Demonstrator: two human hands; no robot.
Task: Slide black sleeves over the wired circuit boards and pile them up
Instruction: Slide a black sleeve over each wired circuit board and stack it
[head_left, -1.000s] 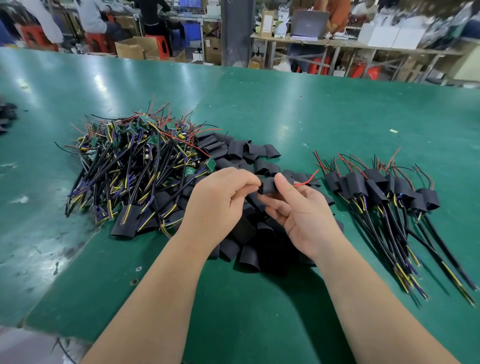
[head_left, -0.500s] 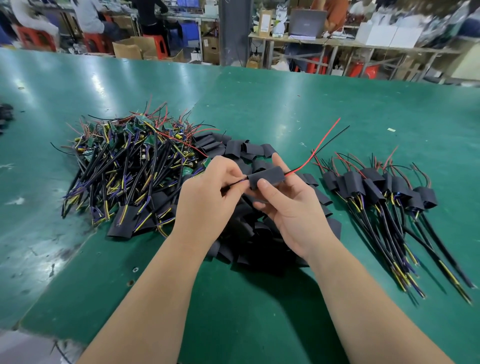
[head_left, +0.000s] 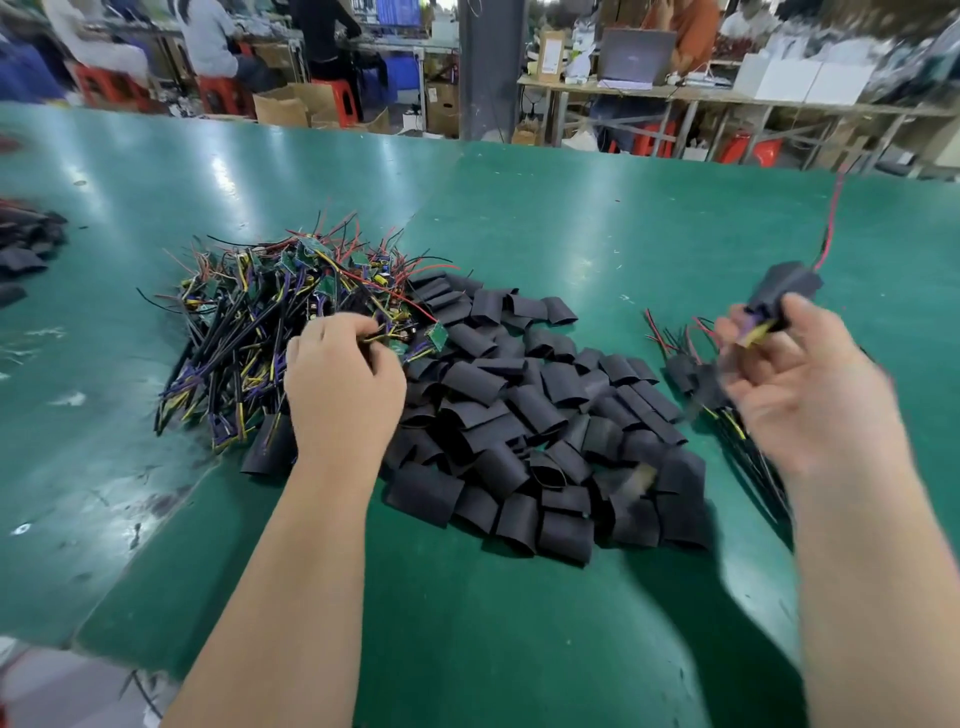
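Above the green table's (head_left: 571, 218) right edge, the right hand (head_left: 810, 384) grips a sleeved circuit board (head_left: 784, 288) over the finished pile (head_left: 685, 371); the left hand (head_left: 343, 384) pinches a wire (head_left: 382, 338) in the unsleeved board heap (head_left: 249, 322).

The table (head_left: 571, 234) has a smooth green mat, glossy under the lights, scuffed and stained at lower left. The black sleeves (head_left: 519, 426) at centre look matt and rubbery. The wired circuit boards (head_left: 249, 332) carry shiny plastic-coated wires. Along the top, cardboard boxes (head_left: 291, 106) look matt brown.
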